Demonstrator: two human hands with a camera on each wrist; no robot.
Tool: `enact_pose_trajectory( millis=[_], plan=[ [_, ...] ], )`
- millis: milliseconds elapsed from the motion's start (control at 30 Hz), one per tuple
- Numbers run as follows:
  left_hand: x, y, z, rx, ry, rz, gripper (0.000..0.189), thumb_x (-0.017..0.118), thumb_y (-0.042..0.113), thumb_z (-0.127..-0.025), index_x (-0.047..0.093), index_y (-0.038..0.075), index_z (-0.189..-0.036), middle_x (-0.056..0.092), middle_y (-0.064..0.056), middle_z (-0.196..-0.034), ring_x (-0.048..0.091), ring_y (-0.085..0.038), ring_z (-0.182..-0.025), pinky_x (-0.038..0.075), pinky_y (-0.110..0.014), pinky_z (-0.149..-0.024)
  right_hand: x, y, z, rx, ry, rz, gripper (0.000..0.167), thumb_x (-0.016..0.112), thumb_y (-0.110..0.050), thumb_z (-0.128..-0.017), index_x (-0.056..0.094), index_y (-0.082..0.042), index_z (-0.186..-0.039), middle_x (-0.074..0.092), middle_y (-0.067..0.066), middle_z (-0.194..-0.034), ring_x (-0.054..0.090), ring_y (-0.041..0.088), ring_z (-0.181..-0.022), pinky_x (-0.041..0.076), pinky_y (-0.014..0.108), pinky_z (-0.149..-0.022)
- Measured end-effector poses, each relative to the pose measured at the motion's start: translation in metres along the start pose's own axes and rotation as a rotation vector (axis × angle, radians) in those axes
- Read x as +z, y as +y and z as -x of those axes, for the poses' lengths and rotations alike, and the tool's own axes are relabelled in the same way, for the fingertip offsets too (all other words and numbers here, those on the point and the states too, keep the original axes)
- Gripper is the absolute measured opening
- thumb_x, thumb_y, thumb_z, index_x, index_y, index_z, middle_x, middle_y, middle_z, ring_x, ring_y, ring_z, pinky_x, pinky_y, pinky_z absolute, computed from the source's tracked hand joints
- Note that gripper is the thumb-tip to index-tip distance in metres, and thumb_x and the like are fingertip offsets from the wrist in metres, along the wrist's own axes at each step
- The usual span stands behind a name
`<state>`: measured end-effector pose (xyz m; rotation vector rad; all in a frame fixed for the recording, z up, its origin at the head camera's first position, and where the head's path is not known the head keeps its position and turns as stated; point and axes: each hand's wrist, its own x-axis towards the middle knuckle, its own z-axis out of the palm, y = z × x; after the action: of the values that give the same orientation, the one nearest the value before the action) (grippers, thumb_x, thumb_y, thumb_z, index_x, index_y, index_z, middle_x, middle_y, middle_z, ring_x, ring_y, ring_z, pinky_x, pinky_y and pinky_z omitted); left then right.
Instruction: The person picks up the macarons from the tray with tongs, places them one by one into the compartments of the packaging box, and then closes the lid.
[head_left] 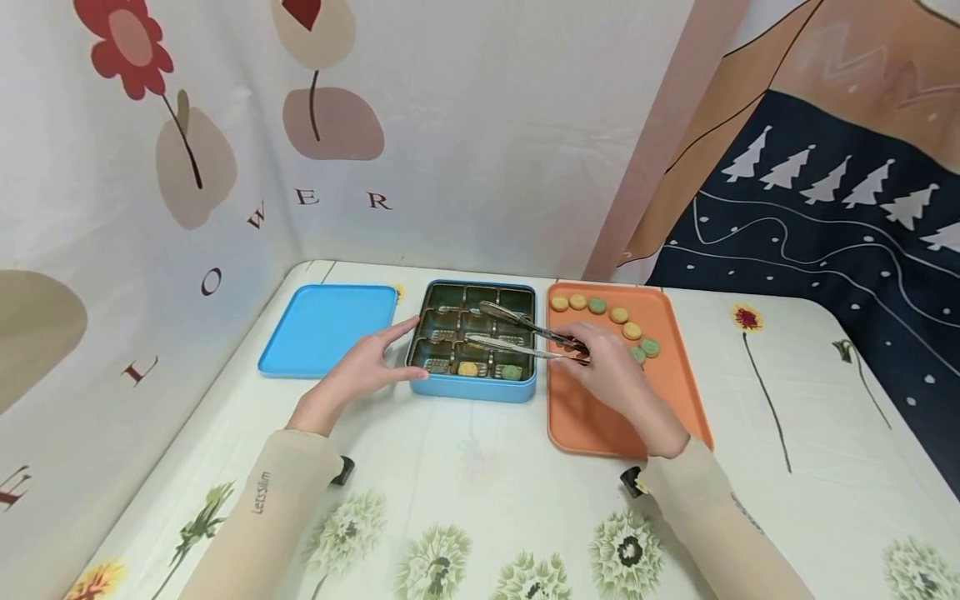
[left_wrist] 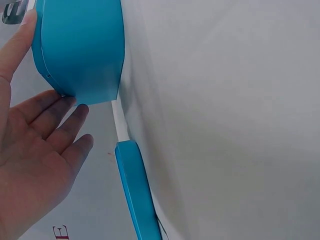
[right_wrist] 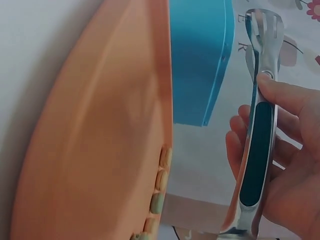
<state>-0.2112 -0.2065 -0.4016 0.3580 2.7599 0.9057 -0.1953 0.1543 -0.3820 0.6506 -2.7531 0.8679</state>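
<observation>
Head view showed the left hand spread open at the left side of a blue box, its thumb and fingers touching the box. The right hand was curled around metal tongs, whose tips stood apart above the box. In its front row, the middle compartment held a yellow cookie and the right one a green cookie. More cookies, yellow and green, lay in a curve on an orange tray just right of the box. A blue lid lay to its left.
</observation>
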Motion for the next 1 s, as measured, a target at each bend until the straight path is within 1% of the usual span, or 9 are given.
enact_pose_trajectory(
  millis=[67,133,300,400,533,633,767,900,1000],
  plan=[
    [0.000,0.000,0.000,0.001,0.000,-0.002,0.100,0.078,0.051,-0.081,0.023,0.023,-0.161,0.027,-0.019,-0.164,0.024,-0.047,-0.149,0.027,-0.067,-0.117,-0.002,0.001,0.000,-0.005,0.013,-0.016,0.035,0.079,-0.015,-0.086,0.068,-0.006,-0.118,0.068,0.010,-0.094,0.059,0.017,-0.076,0.052,0.029,-0.066],
    [0.000,-0.001,-0.001,0.000,0.000,0.002,0.101,0.078,0.051,-0.081,0.023,0.024,-0.161,0.027,-0.019,-0.164,0.024,-0.046,-0.149,0.027,-0.067,-0.117,-0.004,0.002,0.001,-0.003,0.018,-0.029,0.034,0.079,-0.014,-0.086,0.066,-0.007,-0.117,0.068,0.009,-0.094,0.061,0.016,-0.077,0.054,0.030,-0.068],
    [-0.001,-0.001,-0.001,-0.002,-0.002,0.010,0.101,0.078,0.052,-0.081,0.022,0.025,-0.161,0.026,-0.018,-0.164,0.023,-0.046,-0.150,0.026,-0.067,-0.117,-0.010,0.004,0.002,0.018,0.015,-0.045,0.039,0.079,-0.016,-0.087,0.064,-0.011,-0.122,0.066,0.005,-0.095,0.061,0.014,-0.077,0.056,0.032,-0.069],
    [-0.002,-0.001,-0.002,-0.004,-0.003,0.005,0.100,0.077,0.052,-0.082,0.022,0.025,-0.161,0.026,-0.019,-0.164,0.024,-0.046,-0.150,0.027,-0.067,-0.117,-0.014,0.006,0.004,0.024,0.019,-0.045,0.042,0.079,-0.017,-0.086,0.063,-0.012,-0.124,0.065,0.005,-0.095,0.058,0.014,-0.074,0.055,0.031,-0.067],
    [-0.002,-0.002,-0.003,-0.002,-0.003,0.003,0.100,0.077,0.053,-0.082,0.022,0.025,-0.161,0.027,-0.019,-0.164,0.024,-0.047,-0.149,0.028,-0.068,-0.116,-0.018,0.010,0.006,0.037,0.030,-0.035,0.042,0.080,-0.019,-0.086,0.063,-0.011,-0.123,0.065,0.006,-0.095,0.057,0.016,-0.073,0.051,0.030,-0.066],
    [-0.002,-0.002,-0.002,-0.002,-0.001,0.006,0.100,0.078,0.052,-0.082,0.023,0.026,-0.160,0.027,-0.018,-0.164,0.024,-0.046,-0.149,0.028,-0.067,-0.116,-0.021,0.013,0.009,0.053,0.034,-0.024,0.042,0.080,-0.020,-0.086,0.063,-0.011,-0.124,0.063,0.005,-0.091,0.056,0.019,-0.073,0.048,0.028,-0.065],
    [-0.002,-0.002,-0.002,0.003,0.000,0.006,0.100,0.078,0.052,-0.082,0.023,0.025,-0.160,0.027,-0.018,-0.163,0.025,-0.046,-0.149,0.028,-0.067,-0.117,-0.025,0.016,0.012,0.076,0.031,-0.028,0.042,0.079,-0.020,-0.087,0.062,-0.010,-0.125,0.061,0.005,-0.088,0.054,0.019,-0.073,0.046,0.026,-0.063],
    [-0.001,-0.003,-0.002,0.006,-0.001,0.013,0.100,0.077,0.052,-0.082,0.022,0.025,-0.161,0.027,-0.018,-0.164,0.024,-0.046,-0.150,0.028,-0.066,-0.117,-0.030,0.020,0.016,0.100,0.030,-0.032,0.042,0.078,-0.018,-0.088,0.061,-0.008,-0.125,0.061,0.007,-0.088,0.053,0.020,-0.073,0.044,0.023,-0.062],
    [-0.001,-0.003,-0.002,0.004,-0.003,0.019,0.100,0.077,0.052,-0.082,0.022,0.026,-0.161,0.026,-0.017,-0.164,0.023,-0.045,-0.150,0.027,-0.067,-0.117,-0.034,0.022,0.019,0.122,0.027,-0.041,0.043,0.077,-0.017,-0.089,0.060,-0.007,-0.127,0.062,0.008,-0.092,0.053,0.021,-0.075,0.043,0.022,-0.062]
  ],
)
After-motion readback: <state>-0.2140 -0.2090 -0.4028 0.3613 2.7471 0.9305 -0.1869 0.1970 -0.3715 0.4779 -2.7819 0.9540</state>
